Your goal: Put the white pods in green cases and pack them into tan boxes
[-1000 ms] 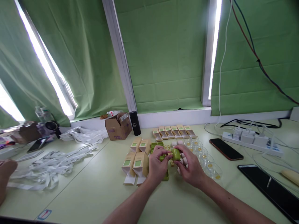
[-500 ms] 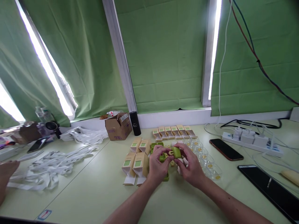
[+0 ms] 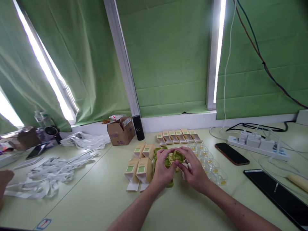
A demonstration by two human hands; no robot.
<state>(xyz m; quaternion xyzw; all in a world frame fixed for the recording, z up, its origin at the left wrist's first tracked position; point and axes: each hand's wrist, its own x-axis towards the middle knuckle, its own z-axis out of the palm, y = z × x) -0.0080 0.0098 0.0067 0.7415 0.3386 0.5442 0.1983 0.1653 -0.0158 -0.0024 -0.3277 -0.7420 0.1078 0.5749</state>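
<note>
Between my two hands is a small green plastic case (image 3: 178, 156), its hollow side turned toward me. My left hand (image 3: 164, 166) pinches its left edge with thumb and fingers. From the other side, my right hand (image 3: 195, 168) grips it, fingers curled over the top and thumb below. More green cases (image 3: 157, 149) lie behind and under my left hand, partly hidden. Small white pieces (image 3: 184, 175) show beside my right hand. Clear plastic cups with yellow dots (image 3: 216, 173) stand in rows to the right.
Kraft boxes with green labels (image 3: 144, 170) stand left of my hands, and a row of smaller boxes (image 3: 178, 137) behind. Phones (image 3: 232, 154) and a power strip (image 3: 258, 147) are right. White straps (image 3: 57, 170) and another person's hand (image 3: 5, 179) are left.
The green case has been turned so that its hollow side faces me. The pale loop beside it earlier no longer shows. Both hands stay in nearly the same place.
</note>
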